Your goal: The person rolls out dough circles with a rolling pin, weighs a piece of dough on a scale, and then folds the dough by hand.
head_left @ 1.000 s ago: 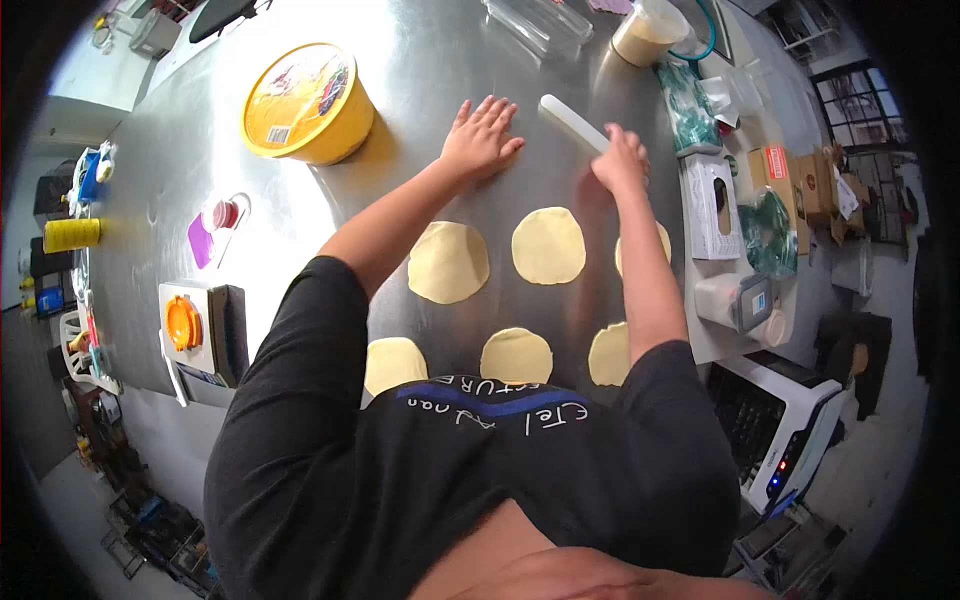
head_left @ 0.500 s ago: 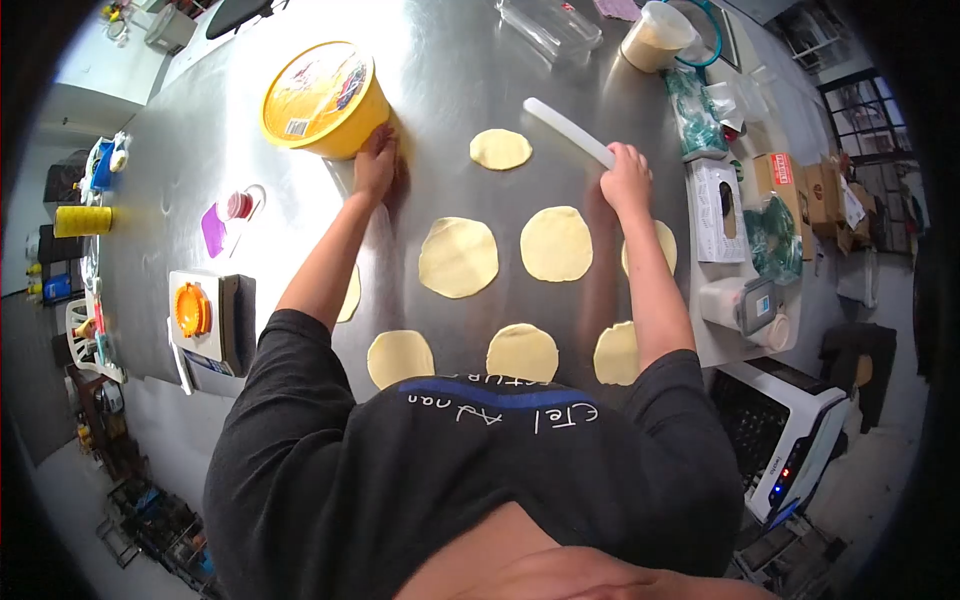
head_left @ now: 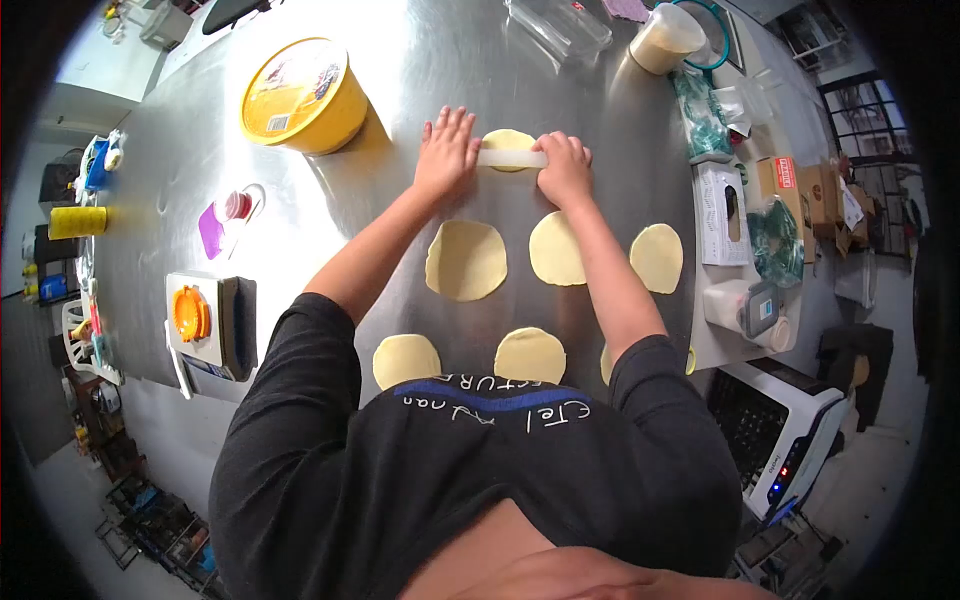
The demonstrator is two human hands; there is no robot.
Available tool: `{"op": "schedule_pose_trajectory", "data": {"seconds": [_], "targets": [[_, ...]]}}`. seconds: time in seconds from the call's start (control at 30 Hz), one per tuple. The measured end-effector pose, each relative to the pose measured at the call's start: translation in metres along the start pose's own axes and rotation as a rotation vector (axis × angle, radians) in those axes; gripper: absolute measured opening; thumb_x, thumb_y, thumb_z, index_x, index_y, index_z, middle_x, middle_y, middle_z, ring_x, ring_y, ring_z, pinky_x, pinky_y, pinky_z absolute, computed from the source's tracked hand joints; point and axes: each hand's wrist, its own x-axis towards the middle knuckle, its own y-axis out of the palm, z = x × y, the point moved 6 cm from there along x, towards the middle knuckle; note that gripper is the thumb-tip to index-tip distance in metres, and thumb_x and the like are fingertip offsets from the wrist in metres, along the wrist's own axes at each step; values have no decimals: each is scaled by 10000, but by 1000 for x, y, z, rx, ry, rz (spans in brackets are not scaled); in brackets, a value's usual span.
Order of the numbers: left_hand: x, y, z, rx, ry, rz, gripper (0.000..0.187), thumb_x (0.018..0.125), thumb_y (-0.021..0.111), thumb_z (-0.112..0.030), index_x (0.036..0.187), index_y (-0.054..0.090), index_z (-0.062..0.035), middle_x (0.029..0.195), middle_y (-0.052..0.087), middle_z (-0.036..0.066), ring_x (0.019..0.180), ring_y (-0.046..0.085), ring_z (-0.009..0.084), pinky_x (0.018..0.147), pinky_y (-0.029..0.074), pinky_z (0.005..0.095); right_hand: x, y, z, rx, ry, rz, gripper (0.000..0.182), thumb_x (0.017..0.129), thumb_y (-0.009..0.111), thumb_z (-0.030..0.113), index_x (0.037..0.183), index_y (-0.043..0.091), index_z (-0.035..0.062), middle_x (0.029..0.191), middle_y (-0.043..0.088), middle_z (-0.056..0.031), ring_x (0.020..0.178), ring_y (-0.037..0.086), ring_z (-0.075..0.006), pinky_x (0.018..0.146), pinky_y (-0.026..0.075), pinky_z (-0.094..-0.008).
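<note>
A white rolling pin lies crosswise over a small dough disc on the metal table. At its left end my left hand is open, fingers spread and pointing away from me, the palm side by the pin's tip. My right hand is closed around the pin's right end. Nearer to me lie larger dough rounds: one on the left, another partly under my right forearm, and a third at the right. More rounds lie by my shirt, partly hidden.
A yellow lidded tub stands at the back left. Left of my arm are a scale with an orange mould, and a purple scraper. At the right edge are a white box and a clear container.
My left hand has left the yellow tub, which sits slightly further left, and moved right to the pin. My right hand has brought the pin left over the small dough disc and turned it crosswise.
</note>
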Motion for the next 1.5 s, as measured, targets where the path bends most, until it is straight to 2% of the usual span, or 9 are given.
{"op": "schedule_pose_trajectory", "data": {"seconds": [0.07,0.3,0.47,0.7,0.8,1.17,1.33,1.4,1.5], "targets": [[-7,12,-9,245,90,-12,471,959,357,-301,1343,438,-40,1433,380,144,1386,246,298,1124,137,507,-6,3,2,-45,15,-24,216,717,538,72,920,571,138,974,566,-30,980,510,-253,881,348,-397],[36,31,11,366,-43,140,528,967,271,-347,1373,397,-34,1488,292,133,1416,170,259,1129,65,530,36,26,-15,-219,262,20,174,779,538,238,917,539,133,1026,580,-38,990,519,-254,813,348,-428],[94,43,28,345,-48,129,600,965,243,-383,1445,239,-24,1540,152,113,1439,5,248,1126,-21,533,83,25,-28,-235,359,63,386,820,454,229,1196,449,143,1208,518,-101,1125,452,-291,928,314,-451],[84,36,20,365,20,25,592,970,224,-391,1440,266,-34,1535,176,106,1437,41,241,1139,-4,498,78,26,-31,-268,240,-103,469,852,424,259,1304,396,136,1252,493,-93,1203,410,-266,1033,255,-510],[42,32,8,385,14,131,558,970,251,-370,1414,330,-42,1512,241,116,1425,132,247,1137,55,502,42,31,-19,-257,140,-98,559,856,424,260,1389,357,104,1414,396,-92,1345,313,-263,1109,165,-534],[-38,9,-25,189,134,207,481,926,431,-233,1382,373,-91,1456,352,92,1382,258,254,1124,149,510,-32,14,-8,-156,28,-22,495,823,485,114,1317,478,140,1424,420,-48,1309,384,-218,1128,116,-529],[-33,0,-10,48,146,289,469,831,556,-87,1293,479,-105,1366,448,93,1280,383,306,1094,273,464,-37,-4,3,-48,92,-2,324,735,535,21,1037,583,125,1128,564,-35,1040,549,-251,979,351,-490],[-19,-20,-13,42,311,129,451,801,561,-76,1249,515,-87,1275,511,115,1200,429,338,1073,288,420,-37,-3,15,-23,124,-23,297,727,546,34,1012,571,115,1059,556,-57,985,553,-278,901,389,-489],[24,-25,5,56,385,274,422,875,519,-177,1285,491,-79,1347,459,123,1312,322,331,1112,233,427,-37,16,44,25,221,33,274,722,586,113,986,532,63,1006,549,-138,914,561,-346,789,455,-500]]}}
